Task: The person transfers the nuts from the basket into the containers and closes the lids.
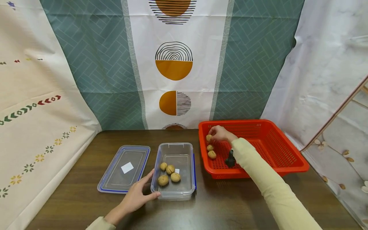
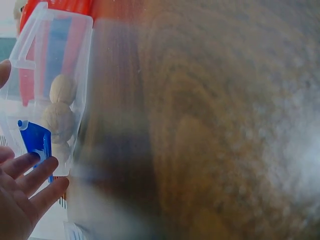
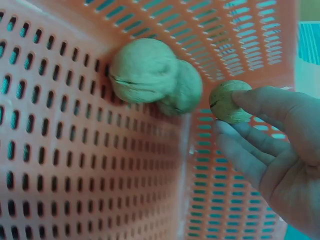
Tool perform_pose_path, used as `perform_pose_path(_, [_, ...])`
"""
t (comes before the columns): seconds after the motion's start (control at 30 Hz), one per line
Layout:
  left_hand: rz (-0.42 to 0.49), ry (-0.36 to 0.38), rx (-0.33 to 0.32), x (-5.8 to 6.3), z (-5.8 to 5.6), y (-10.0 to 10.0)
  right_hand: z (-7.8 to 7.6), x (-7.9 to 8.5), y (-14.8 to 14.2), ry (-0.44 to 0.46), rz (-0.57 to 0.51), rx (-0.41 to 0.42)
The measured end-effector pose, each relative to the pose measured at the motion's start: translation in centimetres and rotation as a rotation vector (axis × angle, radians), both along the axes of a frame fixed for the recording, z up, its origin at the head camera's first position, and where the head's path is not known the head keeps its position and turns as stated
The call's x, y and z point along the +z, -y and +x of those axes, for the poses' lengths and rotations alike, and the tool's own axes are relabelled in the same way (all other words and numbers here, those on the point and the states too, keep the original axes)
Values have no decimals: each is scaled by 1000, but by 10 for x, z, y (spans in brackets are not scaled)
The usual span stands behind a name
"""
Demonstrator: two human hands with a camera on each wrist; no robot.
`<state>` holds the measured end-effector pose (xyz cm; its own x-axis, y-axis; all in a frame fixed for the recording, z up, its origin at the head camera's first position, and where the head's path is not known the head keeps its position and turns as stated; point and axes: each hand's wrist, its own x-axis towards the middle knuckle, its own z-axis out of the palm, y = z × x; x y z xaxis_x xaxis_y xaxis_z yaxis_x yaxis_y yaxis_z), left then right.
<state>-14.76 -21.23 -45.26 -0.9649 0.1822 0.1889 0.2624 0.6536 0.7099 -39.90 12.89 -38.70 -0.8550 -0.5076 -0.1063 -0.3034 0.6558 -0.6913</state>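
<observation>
My right hand point(image 1: 219, 133) is inside the red basket point(image 1: 287, 159), at its far left corner. It pinches a walnut point(image 3: 230, 101) between thumb and fingertips. Two more walnuts point(image 3: 145, 71) lie against the basket wall near that hand; in the head view they sit along the left side, the nearer walnut point(image 1: 212, 155) in front. My left hand point(image 1: 138, 195) touches the near left corner of a clear plastic container point(image 1: 185, 188), its fingers spread and fairly straight beside a blue latch point(image 2: 36, 137). Several walnuts point(image 1: 163, 180) lie in the container's near left part.
A clear lid point(image 1: 115, 179) with a blue seal and a white square label lies left of the container. The container and basket stand side by side on the brown wooden table point(image 1: 218, 207). Patterned cloths hang behind and at both sides. The right wrist camera point(image 1: 230, 159) shows below the forearm.
</observation>
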Motion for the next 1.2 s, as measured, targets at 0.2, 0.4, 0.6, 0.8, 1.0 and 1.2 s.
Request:
perform_pose_path(0.2, [-1, -13, 1, -1, 0, 0, 5, 18, -9, -78, -8, 12])
perform_pose_path(0.4, [12, 1, 19, -2, 1, 0, 16, 36, -9, -123, -45, 29])
perform_pose_path(0.6, [-4, -2, 14, -1, 1, 0, 29, 50, -2, -149, -74, 26])
perform_pose_path(0.8, [-11, -8, 19, 0, 2, -1, 46, 61, 11, -189, -110, 34])
perform_pose_path(1.0, [-8, -15, 21, -1, 0, -1, 63, 67, 32, -189, -145, 15])
perform_pose_path(1.2, [-2, -6, 14, -1, -1, -1, 83, 61, 57, -111, -245, -37])
